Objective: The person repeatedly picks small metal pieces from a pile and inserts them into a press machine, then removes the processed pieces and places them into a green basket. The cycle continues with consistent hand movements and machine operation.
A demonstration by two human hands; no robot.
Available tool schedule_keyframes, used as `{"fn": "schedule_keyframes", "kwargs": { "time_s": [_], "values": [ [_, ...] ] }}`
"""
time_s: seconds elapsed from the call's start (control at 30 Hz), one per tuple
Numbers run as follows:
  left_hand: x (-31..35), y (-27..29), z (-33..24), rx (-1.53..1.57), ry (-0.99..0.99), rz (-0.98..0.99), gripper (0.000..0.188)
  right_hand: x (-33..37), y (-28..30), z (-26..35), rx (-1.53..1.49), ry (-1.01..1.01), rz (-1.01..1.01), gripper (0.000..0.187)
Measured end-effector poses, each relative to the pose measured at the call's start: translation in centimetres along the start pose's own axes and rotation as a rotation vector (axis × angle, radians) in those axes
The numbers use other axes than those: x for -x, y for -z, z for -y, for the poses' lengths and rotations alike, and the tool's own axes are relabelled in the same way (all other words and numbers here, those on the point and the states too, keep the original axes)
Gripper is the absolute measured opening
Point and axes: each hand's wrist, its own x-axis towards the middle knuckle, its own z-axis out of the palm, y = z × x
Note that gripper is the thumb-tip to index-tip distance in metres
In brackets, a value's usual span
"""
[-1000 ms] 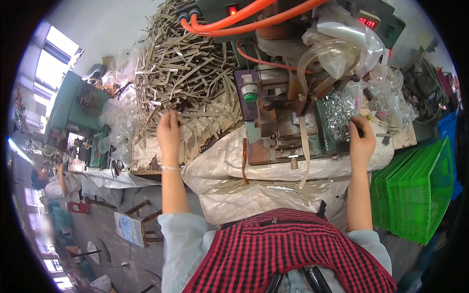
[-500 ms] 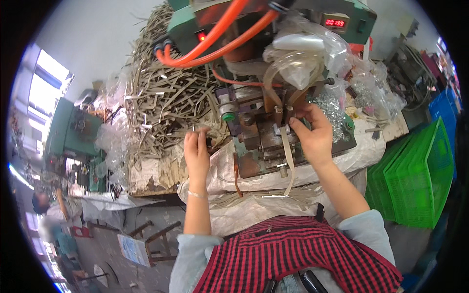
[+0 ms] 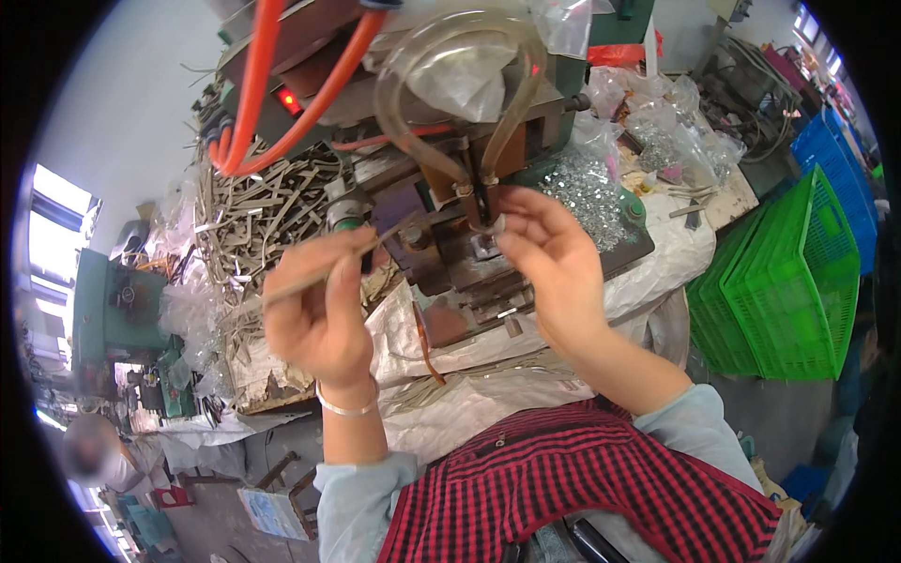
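My left hand (image 3: 324, 319) pinches a flat strip (image 3: 389, 234) between thumb and fingers, its tip toward the press (image 3: 457, 268). My right hand (image 3: 565, 274) has thumb and finger close together there; I can't tell whether they grip anything. Best to feed straight, fingertips clear.

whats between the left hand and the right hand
In the head view: the machine's metal bed, plus the flat strip pinched in the left hand.
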Motion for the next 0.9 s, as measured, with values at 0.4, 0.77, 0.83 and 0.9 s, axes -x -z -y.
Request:
{"fn": "schedule_keyframes", "kwargs": {
  "time_s": [0.4,0.77,0.83,0.9],
  "values": [
    [4.8,-5.0,0.1,-0.443,-0.506,0.492,0.022,-3.5,15.1,-4.3,1.466,0.525,-0.202,0.021],
    [8.7,-3.3,-1.2,-0.383,-0.223,0.337,0.029,-7.2,14.1,-4.7,1.450,0.639,0.018,0.021],
    [11.1,-0.4,-3.1,-0.461,-0.129,0.314,0.031,-5.6,15.9,-4.8,1.176,0.535,-0.259,0.018],
    [11.8,3.6,-3.8,-0.676,0.022,0.196,0.021,-3.9,18.0,-5.2,0.678,0.365,-0.484,0.019]
  ]
}}
